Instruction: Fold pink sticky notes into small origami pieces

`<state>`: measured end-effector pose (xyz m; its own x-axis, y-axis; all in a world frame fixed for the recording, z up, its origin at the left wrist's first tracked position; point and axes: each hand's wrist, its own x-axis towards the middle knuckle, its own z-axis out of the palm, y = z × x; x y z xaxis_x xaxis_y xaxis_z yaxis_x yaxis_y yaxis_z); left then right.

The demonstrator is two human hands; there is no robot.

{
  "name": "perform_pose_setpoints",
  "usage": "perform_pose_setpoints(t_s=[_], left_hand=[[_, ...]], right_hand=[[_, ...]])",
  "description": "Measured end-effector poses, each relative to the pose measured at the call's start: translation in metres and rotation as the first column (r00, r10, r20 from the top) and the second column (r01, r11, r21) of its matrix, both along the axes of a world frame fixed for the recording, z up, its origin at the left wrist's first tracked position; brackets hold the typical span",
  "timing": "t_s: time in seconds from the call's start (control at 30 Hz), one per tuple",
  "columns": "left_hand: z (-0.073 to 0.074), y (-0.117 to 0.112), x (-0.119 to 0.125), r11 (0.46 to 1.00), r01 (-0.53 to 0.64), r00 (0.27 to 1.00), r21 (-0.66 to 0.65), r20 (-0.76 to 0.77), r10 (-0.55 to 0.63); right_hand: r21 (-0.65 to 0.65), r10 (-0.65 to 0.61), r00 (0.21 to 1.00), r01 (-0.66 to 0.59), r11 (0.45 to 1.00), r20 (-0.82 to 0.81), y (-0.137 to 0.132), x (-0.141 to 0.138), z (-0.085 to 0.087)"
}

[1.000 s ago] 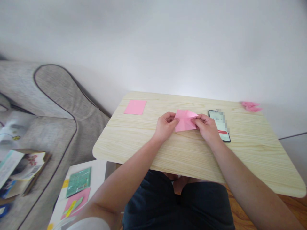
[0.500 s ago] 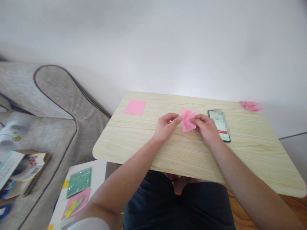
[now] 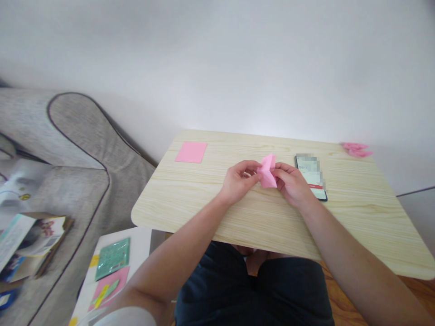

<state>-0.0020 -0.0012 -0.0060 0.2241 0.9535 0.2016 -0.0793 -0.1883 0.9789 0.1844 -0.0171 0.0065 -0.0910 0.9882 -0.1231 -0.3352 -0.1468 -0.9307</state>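
Note:
A creased piece of pink paper is held up over the wooden table, folded inward along its middle. My left hand pinches its left edge between thumb and fingers. At the right edge, my right hand grips the paper the same way, its fingertips partly behind the sheet. Just beyond my right hand lies a phone with a lit screen, part of it blurred out. Flat on the far left of the table is a square of pink paper.
Folded pink paper pieces lie at the table's far right corner, by the wall. Left of the table stands a grey sofa with an open box. A low white stand holds a green packet and more coloured paper.
The pink paper has folded narrower along its middle and turned slightly. My left hand has shifted a little right, with its fingers closer around the left edge.

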Motion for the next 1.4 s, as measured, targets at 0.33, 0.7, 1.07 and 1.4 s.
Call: perform_pose_setpoints(t_s=[0.33, 0.7, 1.07, 1.4], left_hand=[[0.000, 0.000, -0.001, 0.998, 0.043, 0.997, -0.042, 0.062, -0.041], [0.001, 0.003, -0.001, 0.996, 0.049, 0.994, -0.071, 0.103, -0.041], [0.001, 0.000, -0.003, 0.982, 0.167, 0.979, -0.089, 0.131, -0.155], [0.008, -0.005, -0.003, 1.000, 0.023, 0.997, 0.014, -0.080, -0.022]], right_hand=[[0.136, -0.026, 0.957, -0.015, 0.991, 0.290, 0.000, 0.006, -0.012], [0.101, 0.015, 0.993, -0.027, 0.995, 0.115, 0.000, 0.002, -0.007], [0.102, -0.065, 0.987, 0.050, 0.994, 0.149, -0.001, 0.003, -0.006], [0.188, -0.118, 0.973, 0.081, 0.979, 0.197, -0.002, 0.007, 0.002]])
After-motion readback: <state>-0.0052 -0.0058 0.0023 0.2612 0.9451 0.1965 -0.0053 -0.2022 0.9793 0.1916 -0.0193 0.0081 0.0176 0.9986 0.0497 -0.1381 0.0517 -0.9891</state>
